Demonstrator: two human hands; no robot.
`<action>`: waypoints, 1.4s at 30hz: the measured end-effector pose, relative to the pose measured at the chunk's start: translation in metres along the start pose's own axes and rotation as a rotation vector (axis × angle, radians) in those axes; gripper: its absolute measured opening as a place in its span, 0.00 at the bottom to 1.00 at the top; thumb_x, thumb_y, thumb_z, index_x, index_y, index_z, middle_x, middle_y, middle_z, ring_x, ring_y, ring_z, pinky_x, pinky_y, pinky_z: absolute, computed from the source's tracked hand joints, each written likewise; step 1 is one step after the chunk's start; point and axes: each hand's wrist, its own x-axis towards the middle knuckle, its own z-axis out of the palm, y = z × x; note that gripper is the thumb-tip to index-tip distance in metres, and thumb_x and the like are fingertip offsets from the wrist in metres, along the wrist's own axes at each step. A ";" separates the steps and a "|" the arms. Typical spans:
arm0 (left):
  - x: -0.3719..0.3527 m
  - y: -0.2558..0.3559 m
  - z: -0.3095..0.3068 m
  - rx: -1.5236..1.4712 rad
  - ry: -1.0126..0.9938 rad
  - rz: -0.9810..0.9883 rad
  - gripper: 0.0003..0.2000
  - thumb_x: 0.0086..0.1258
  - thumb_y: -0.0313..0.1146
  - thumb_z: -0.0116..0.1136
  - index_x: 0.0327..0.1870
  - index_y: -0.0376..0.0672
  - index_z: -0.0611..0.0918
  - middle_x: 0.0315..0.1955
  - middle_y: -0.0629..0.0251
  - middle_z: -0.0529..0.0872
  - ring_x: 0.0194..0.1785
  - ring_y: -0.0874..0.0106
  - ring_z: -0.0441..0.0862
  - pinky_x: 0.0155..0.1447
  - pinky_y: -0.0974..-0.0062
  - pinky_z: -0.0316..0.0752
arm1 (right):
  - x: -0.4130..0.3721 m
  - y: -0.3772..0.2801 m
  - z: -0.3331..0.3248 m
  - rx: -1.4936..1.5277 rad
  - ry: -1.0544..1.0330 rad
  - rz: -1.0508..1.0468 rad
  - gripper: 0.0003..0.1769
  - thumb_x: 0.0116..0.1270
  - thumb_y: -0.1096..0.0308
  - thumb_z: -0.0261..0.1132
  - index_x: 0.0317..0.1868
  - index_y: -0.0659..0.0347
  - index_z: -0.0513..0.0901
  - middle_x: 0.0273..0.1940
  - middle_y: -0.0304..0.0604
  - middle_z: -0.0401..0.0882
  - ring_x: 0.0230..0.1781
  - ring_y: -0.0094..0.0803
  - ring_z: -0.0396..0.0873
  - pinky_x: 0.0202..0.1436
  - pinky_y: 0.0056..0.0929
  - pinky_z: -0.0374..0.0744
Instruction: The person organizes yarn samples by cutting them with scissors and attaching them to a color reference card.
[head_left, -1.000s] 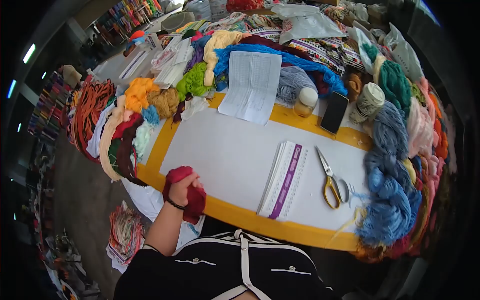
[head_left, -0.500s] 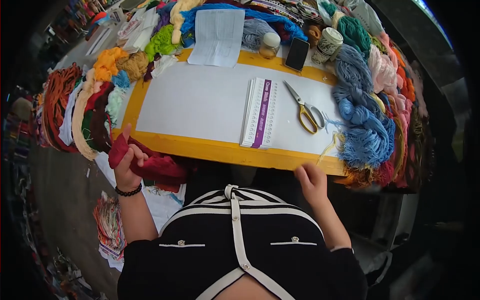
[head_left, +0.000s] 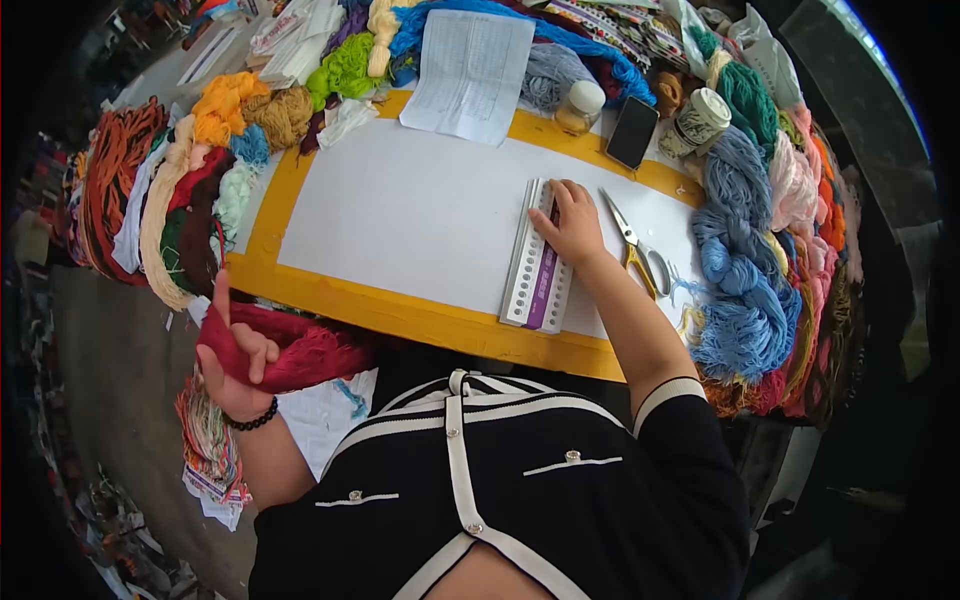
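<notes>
A hank of dark red embroidery thread (head_left: 315,355) is looped over my left hand (head_left: 240,365), which is closed round it with the index finger pointing up. The hank hangs by the table's front edge. My right hand (head_left: 572,225) rests on the upper end of a stack of white hole-punched thread cards (head_left: 520,285) with a purple printed band. Its fingers and thumb are apart, the fingertips touching the top card. Just right of that hand lie scissors (head_left: 637,250) with one gold and one pale handle.
Hanks of many colours line the table, with blue thread (head_left: 745,290) on the right and orange thread (head_left: 225,110) on the left. At the back are a printed sheet (head_left: 468,75), a lidded jar (head_left: 580,108), a phone (head_left: 632,132) and a patterned cup (head_left: 695,122).
My right hand has moved from the table's front edge up and onto the card stack. My left hand keeps the dark red thread and sits slightly lower. The view has turned a little.
</notes>
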 end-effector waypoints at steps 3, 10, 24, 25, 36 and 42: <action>-0.010 -0.025 -0.018 -0.268 0.061 -0.093 0.39 0.73 0.49 0.49 0.75 0.43 0.42 0.45 0.64 0.85 0.27 0.78 0.75 0.49 0.68 0.77 | -0.005 -0.023 0.004 0.034 0.009 0.004 0.33 0.61 0.50 0.63 0.60 0.67 0.72 0.60 0.56 0.69 0.64 0.52 0.64 0.67 0.42 0.64; -0.021 -0.070 -0.007 -0.382 0.160 -0.490 0.19 0.73 0.36 0.47 0.59 0.35 0.73 0.45 0.55 0.84 0.42 0.64 0.82 0.49 0.62 0.78 | -0.026 -0.074 0.016 0.040 0.014 -0.065 0.33 0.60 0.51 0.65 0.59 0.64 0.73 0.59 0.54 0.70 0.62 0.50 0.65 0.68 0.43 0.62; 0.031 -0.081 0.108 0.729 -0.108 -0.123 0.13 0.66 0.22 0.51 0.50 0.28 0.78 0.42 0.55 0.84 0.43 0.70 0.82 0.50 0.76 0.75 | -0.081 -0.190 -0.087 0.859 -0.195 -0.190 0.11 0.67 0.67 0.63 0.43 0.66 0.83 0.39 0.47 0.82 0.33 0.30 0.81 0.35 0.26 0.78; 0.032 -0.081 0.111 0.715 -0.108 -0.162 0.14 0.67 0.22 0.51 0.52 0.28 0.77 0.45 0.55 0.83 0.45 0.71 0.81 0.51 0.76 0.75 | -0.083 -0.189 -0.084 0.859 -0.196 -0.192 0.11 0.67 0.67 0.63 0.43 0.66 0.83 0.39 0.47 0.82 0.33 0.30 0.81 0.35 0.26 0.78; 0.031 -0.098 0.120 0.517 -0.173 -0.357 0.22 0.72 0.27 0.52 0.66 0.34 0.67 0.48 0.64 0.80 0.41 0.80 0.81 0.45 0.81 0.77 | -0.092 -0.182 -0.072 1.211 -0.372 0.250 0.06 0.67 0.71 0.62 0.35 0.67 0.79 0.28 0.42 0.78 0.26 0.26 0.77 0.31 0.24 0.75; 0.034 -0.093 0.115 0.459 -0.080 -0.517 0.22 0.72 0.31 0.54 0.65 0.37 0.69 0.39 0.70 0.81 0.31 0.85 0.76 0.37 0.86 0.74 | -0.093 -0.170 -0.063 1.079 -0.238 0.039 0.04 0.69 0.76 0.58 0.36 0.68 0.77 0.38 0.41 0.81 0.32 0.19 0.74 0.37 0.20 0.77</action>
